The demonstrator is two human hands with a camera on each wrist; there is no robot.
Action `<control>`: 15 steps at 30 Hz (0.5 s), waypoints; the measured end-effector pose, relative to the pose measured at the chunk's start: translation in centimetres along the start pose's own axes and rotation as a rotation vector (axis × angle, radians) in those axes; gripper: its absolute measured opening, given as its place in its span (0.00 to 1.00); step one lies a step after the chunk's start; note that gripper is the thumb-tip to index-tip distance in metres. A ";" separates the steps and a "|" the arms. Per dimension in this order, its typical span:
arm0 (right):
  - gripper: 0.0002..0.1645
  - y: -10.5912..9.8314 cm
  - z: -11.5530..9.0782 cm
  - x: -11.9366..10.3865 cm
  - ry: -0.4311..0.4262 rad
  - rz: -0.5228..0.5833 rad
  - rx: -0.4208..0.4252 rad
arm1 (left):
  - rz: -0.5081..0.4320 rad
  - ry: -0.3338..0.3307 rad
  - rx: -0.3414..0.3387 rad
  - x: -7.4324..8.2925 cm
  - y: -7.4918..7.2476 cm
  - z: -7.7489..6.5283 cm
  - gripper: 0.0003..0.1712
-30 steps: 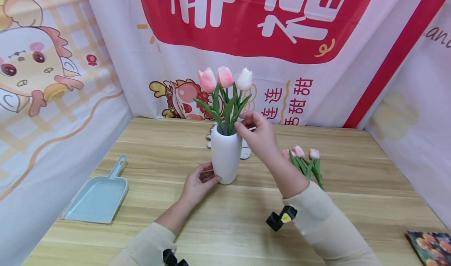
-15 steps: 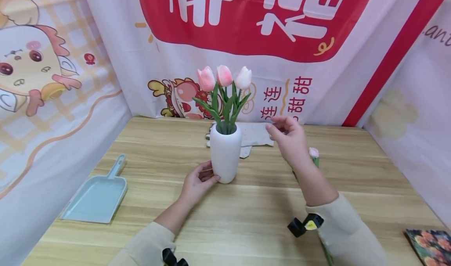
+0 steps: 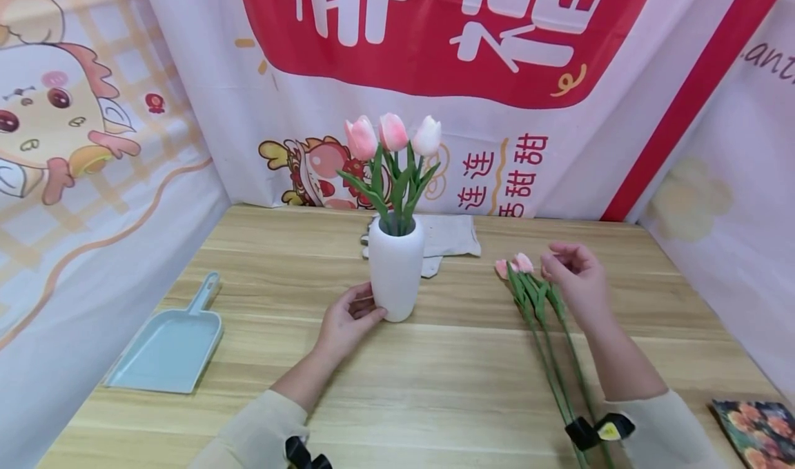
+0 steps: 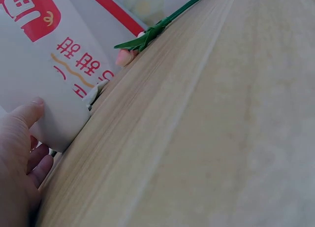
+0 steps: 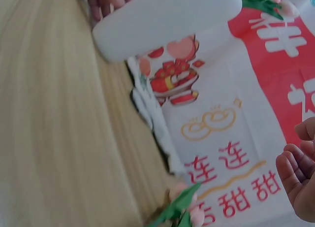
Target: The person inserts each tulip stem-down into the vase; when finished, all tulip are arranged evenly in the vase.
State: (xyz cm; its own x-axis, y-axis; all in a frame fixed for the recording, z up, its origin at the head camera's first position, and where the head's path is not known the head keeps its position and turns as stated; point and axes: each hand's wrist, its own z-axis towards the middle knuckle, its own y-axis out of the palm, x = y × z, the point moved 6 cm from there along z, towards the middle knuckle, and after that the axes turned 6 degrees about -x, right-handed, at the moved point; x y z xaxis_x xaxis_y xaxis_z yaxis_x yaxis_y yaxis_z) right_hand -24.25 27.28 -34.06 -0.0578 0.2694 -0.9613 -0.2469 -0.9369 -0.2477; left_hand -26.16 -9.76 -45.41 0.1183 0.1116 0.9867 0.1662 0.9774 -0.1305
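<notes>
A white vase stands upright on the table, holding three tulips, two pink and one white, with green leaves. My left hand grips the vase low at its left side, thumb at the front and fingers around the base; the left wrist view shows this thumb on the vase wall. Several pale pink tulips with long stems lie to the right. Over their heads hovers my right hand, fingers loosely bent, covering one bloom. The right wrist view shows these fingers holding nothing.
Behind the vase lies a pair of whitish gloves. A light blue dustpan is at the left, and a flower-printed item lies at the right front edge. Printed cloth closes off the back and sides.
My right hand has left the tulips in the vase and moved right and down to the tulips lying on the table. The left hand has stayed at the vase base.
</notes>
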 end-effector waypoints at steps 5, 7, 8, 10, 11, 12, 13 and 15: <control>0.05 -2.0 -0.7 2.5 0.023 -0.062 0.019 | -0.001 -0.007 -0.002 0.0 0.0 0.0 0.29; 0.06 -2.7 -1.0 3.4 0.020 -0.068 0.017 | -0.001 -0.012 -0.002 0.0 0.0 0.1 0.29; 0.07 -3.0 -1.1 3.8 0.022 -0.083 0.012 | 0.000 -0.013 -0.002 0.0 0.0 0.1 0.29; 0.07 -3.6 -1.4 4.6 0.021 -0.108 -0.001 | 0.001 -0.016 -0.001 0.0 0.0 0.1 0.29; 0.07 -3.9 -1.6 5.0 0.022 -0.131 -0.011 | 0.000 -0.015 -0.001 0.0 0.0 0.1 0.29; 0.07 -4.1 -1.7 5.4 0.020 -0.155 -0.023 | -0.001 -0.018 -0.001 0.0 0.0 0.1 0.29; 0.07 -4.4 -1.9 5.7 0.019 -0.176 -0.034 | -0.001 -0.017 -0.001 0.0 0.0 0.0 0.29; 0.10 -4.7 -2.1 6.3 0.018 -0.212 -0.054 | 0.001 -0.015 -0.001 0.1 0.0 0.0 0.30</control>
State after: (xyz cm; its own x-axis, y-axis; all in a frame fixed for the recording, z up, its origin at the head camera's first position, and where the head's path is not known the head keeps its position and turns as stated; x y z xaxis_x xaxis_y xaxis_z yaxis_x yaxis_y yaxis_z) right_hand -21.40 32.88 -39.22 0.0072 0.4582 -0.8888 -0.1995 -0.8703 -0.4503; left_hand -26.15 -9.78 -45.34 0.1038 0.1157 0.9878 0.1668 0.9771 -0.1320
